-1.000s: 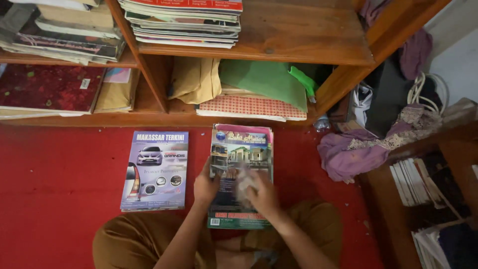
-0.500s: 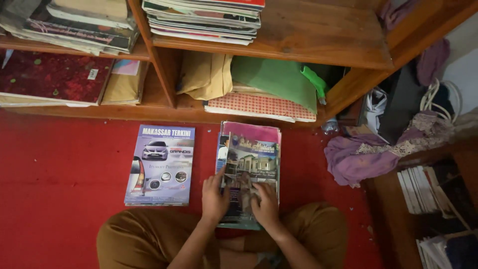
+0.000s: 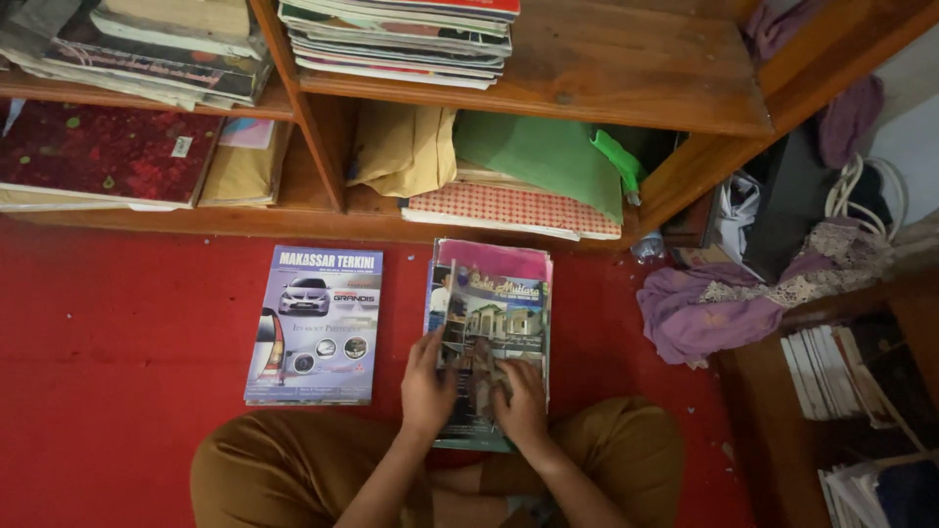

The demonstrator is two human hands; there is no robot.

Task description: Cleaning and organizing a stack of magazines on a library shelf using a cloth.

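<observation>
Red carpet (image 3: 117,323); bluish-purple magazine (image 3: 315,325); green folder (image 3: 538,156); purple cloth (image 3: 699,308).
</observation>
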